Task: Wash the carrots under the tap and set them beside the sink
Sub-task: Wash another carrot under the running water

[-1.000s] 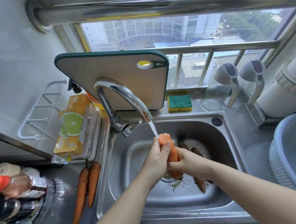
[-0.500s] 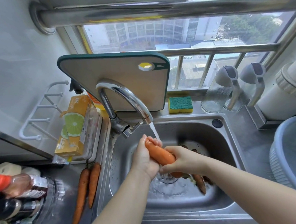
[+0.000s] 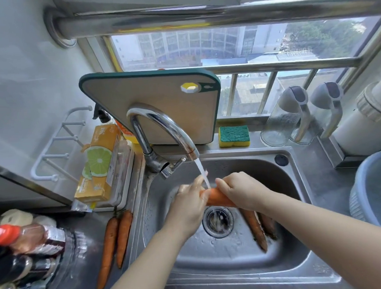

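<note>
Fingers [image 3: 223,184] of right hand [image 3: 243,190] curled over the top of the held carrot [image 3: 217,198]; left hand [image 3: 188,203] wrapped round its other end, fingers bent. Held carrot is over the sink [image 3: 304,269], just above the drain [image 3: 217,221], under the water stream [image 3: 202,171] from the tap [image 3: 161,126]. Long axis roughly left–right across the basin, right end slightly lower; both ends covered, tip direction cannot be told. Two carrots [image 3: 108,245] on the counter [image 3: 85,229] at the sink's left edge, side by side, tips toward the near edge. Two more carrots [image 3: 256,229] on the basin floor right of the drain, tips likewise toward the near edge
</note>
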{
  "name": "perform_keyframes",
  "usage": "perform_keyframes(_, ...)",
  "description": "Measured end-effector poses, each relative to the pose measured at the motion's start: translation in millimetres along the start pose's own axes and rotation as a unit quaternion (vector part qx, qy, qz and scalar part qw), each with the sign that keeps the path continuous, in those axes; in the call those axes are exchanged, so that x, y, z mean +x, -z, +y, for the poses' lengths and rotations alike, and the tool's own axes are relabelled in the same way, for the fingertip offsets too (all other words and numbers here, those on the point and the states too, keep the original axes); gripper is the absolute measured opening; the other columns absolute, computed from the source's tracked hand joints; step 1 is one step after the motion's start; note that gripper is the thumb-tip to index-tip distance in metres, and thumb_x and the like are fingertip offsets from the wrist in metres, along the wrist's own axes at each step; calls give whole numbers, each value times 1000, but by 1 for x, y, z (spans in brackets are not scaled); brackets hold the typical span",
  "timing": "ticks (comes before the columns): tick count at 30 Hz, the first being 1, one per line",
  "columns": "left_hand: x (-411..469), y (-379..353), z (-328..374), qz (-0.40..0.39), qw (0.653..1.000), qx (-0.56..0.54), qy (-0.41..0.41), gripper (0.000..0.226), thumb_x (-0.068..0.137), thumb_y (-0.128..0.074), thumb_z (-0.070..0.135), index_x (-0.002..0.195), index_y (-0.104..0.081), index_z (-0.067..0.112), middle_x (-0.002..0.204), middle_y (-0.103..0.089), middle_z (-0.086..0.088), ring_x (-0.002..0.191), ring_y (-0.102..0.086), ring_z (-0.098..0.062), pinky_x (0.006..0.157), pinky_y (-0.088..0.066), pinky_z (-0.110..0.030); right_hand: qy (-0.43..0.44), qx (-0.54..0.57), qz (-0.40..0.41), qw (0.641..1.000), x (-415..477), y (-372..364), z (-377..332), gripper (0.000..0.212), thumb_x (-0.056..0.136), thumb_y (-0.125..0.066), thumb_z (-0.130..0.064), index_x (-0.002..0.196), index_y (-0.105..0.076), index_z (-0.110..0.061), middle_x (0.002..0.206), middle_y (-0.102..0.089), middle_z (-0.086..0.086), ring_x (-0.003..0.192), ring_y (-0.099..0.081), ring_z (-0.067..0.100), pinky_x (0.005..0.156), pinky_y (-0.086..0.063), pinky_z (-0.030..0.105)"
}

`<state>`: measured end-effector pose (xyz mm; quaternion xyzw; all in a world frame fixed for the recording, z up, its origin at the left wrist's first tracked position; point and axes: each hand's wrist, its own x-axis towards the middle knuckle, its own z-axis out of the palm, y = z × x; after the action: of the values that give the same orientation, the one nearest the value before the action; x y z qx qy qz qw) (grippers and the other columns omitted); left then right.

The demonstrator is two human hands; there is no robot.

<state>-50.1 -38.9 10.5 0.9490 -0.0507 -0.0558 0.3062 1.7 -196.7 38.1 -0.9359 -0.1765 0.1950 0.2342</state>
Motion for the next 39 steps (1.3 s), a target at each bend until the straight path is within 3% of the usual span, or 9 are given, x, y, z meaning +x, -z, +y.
perform_keyframes(3, 0, 9, -1, -104, 987, 120, -19, 43, 94, -36, 56, 122, -49, 26, 112, -64, 1, 105, -57, -24, 88, -40, -36, 57, -74, -9, 996, 1, 4, -4, 44, 100, -32, -35, 68, -52, -13, 70, -53, 6, 67, -49, 26, 64, -39, 33)
perform_keyframes(7, 0, 9, -1, -183, 978, -37, 90, 43, 79, -59, 62, 96, -57, 22, 87, -67, 1, 79, -63, -21, 75, -51, -38, 120, -57, 45, 990, 5, -2, -5, 39, 94, -45, -41, 64, -53, -18, 56, -48, -4, 59, -48, 21, 58, -37, 31)
perform_keyframes(10, -6, 3, -1, -146, 979, -52, 128, 38, 82, -57, 57, 97, -55, 22, 86, -66, 0, 76, -64, -21, 70, -55, -41, 28, 10, 102, 994, 12, -13, 5, 43, 84, -56, -55, 68, -63, -15, 64, -62, -3, 65, -56, 16, 60, -43, 32)
perform_keyframes(13, -16, -5, 0, -121, 980, 4, 158, 39, 86, -53, 56, 98, -49, 20, 89, -63, -1, 73, -64, -24, 67, -55, -41, -86, 183, 25, 979, 15, -25, 9, 49, 78, -65, -57, 73, -68, -8, 66, -62, 0, 61, -57, 13, 54, -45, 26)
perform_keyframes(18, -27, -8, -5, -57, 980, 21, 192, 37, 90, -51, 49, 106, -45, 16, 98, -64, -4, 81, -64, -24, 70, -53, -37, -199, 575, -21, 793, 16, -42, 1, 25, 88, -66, -29, 89, -59, -5, 68, -53, 5, 55, -53, 11, 58, -50, 23)
perform_keyframes(25, -29, -3, -3, -78, 974, -115, 181, 53, 89, -55, 32, 134, -28, 25, 105, -61, -4, 76, -61, -22, 57, -47, -30, -158, 744, -49, 647, 11, -47, -29, 13, 92, -50, 2, 92, -59, -6, 92, -63, 9, 84, -59, 15, 74, -48, 24)
perform_keyframes(30, -28, -4, 5, -67, 967, -188, 158, 34, 90, -58, 28, 116, -35, 30, 103, -50, 11, 86, -50, -4, 58, -34, -8, -132, 709, -77, 688, 6, -45, -26, 26, 90, -41, 9, 98, -61, -6, 101, -61, 11, 87, -56, 17, 78, -44, 27)
perform_keyframes(35, -31, -14, 0, -73, 979, -114, 152, 52, 90, -59, 32, 133, -32, 23, 128, -52, -1, 109, -53, -17, 78, -38, -24, -109, 615, -155, 765, -1, -36, -6, 21, 96, -45, -2, 104, -62, -10, 90, -61, 7, 85, -57, 17, 90, -49, 38)
perform_keyframes(39, -27, -19, 3, -28, 990, -8, 141, 51, 93, -52, 30, 137, -26, 22, 132, -45, -2, 115, -52, -26, 87, -45, -36, -126, 492, -7, 861, 6, -42, -15, 16, 92, -58, -14, 78, -65, -11, 73, -58, 7, 75, -58, 20, 81, -55, 47)
